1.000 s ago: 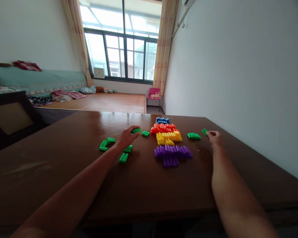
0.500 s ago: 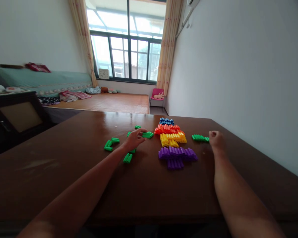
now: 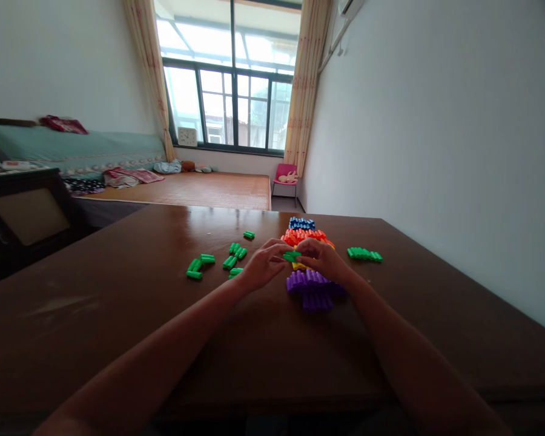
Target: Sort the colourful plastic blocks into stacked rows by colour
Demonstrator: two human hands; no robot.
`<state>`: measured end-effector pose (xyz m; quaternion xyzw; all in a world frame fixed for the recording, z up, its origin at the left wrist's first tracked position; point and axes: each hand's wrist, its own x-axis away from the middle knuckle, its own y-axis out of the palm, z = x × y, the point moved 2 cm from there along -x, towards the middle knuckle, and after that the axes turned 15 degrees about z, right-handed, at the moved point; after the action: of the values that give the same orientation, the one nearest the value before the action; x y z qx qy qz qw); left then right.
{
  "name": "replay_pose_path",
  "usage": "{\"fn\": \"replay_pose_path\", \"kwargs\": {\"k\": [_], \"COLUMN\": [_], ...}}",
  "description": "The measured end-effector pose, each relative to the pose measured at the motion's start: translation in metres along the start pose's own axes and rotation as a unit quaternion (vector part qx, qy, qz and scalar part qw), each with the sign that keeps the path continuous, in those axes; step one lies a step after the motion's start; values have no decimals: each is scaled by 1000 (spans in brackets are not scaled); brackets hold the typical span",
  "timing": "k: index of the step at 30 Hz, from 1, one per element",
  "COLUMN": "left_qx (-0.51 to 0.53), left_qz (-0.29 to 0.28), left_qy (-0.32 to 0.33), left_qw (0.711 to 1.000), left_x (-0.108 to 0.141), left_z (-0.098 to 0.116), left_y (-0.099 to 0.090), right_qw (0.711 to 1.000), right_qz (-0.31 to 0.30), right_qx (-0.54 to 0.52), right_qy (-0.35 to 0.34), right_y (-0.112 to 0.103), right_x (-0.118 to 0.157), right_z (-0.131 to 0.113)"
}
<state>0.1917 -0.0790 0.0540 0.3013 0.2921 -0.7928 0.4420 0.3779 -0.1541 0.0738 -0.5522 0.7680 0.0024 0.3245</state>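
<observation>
Between my left hand (image 3: 266, 265) and my right hand (image 3: 320, 257) is a green piece (image 3: 292, 257), pinched by the fingers of both. Under and behind the hands lie yellow pieces (image 3: 300, 266), partly hidden, and a row of orange-red pieces (image 3: 305, 235). Blue pieces (image 3: 302, 223) sit farthest back. Joined purple pieces (image 3: 317, 289) lie nearer me, partly covered by my right wrist. A joined green strip (image 3: 364, 254) rests to the right. Several loose green pieces (image 3: 230, 262) are scattered left of my hands.
The brown table (image 3: 118, 315) spans the foreground. Beyond it are a bed (image 3: 209, 188), a pink chair (image 3: 285, 172) and a window. A dark cabinet (image 3: 27, 212) stands at the left, and a white wall runs along the right.
My right hand has left the green strip on the right and moved left to meet my left hand. My left hand has moved slightly right with its green piece, which both hands now grip.
</observation>
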Motion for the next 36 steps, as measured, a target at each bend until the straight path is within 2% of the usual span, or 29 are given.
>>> {"fn": "replay_pose_path", "kwargs": {"k": [2, 5, 8, 10, 13, 17, 19, 21, 25, 27, 29, 31, 33, 36], "left_qx": [-26, -76, -124, -153, -191, -251, -299, -354, -436, -480, -525, -548, -539, -480], "left_qz": [1, 24, 54, 72, 98, 146, 161, 146, 23, -34, -64, -72, -51, -6], "left_qy": [-4, -27, -55, -63, -62, -72, -90, -102, -102, -143, -188, -200, -177, -139], "left_qw": [1000, 996, 989, 984, 975, 954, 936, 918, 894, 865, 828, 809, 822, 866], "left_x": [-1, -5, -10, -12, -15, -15, -12, -10, -6, -3, 1, 3, 1, -3], "left_z": [-4, -15, -27, -34, -47, -72, -84, -91, -94, -93, -91, -89, -88, -90], "left_y": [-7, -27, -51, -66, -87, -115, -126, -131, -118, -109, -102, -97, -95, -94], "right_qw": [997, 973, 927, 893, 862, 848, 840, 835, 833, 831, 829, 830, 832, 850], "right_qz": [70, 187, 184, 144, 102, 101, 97, 96, 131, 146, 153, 157, 169, 178], "right_qx": [3, 71, 182, 228, 277, 340, 378, 416, 478, 502, 514, 517, 517, 495], "right_qy": [26, 118, 272, 361, 412, 394, 378, 348, 245, 191, 158, 136, 105, 40], "right_y": [-32, -104, -164, -181, -176, -165, -169, -177, -185, -179, -168, -155, -142, -119], "right_x": [-5, -1, 17, 30, 36, 31, 28, 25, 17, 14, 12, 10, 8, 5], "right_z": [20, 62, 102, 117, 122, 125, 131, 139, 143, 139, 132, 123, 111, 92]}}
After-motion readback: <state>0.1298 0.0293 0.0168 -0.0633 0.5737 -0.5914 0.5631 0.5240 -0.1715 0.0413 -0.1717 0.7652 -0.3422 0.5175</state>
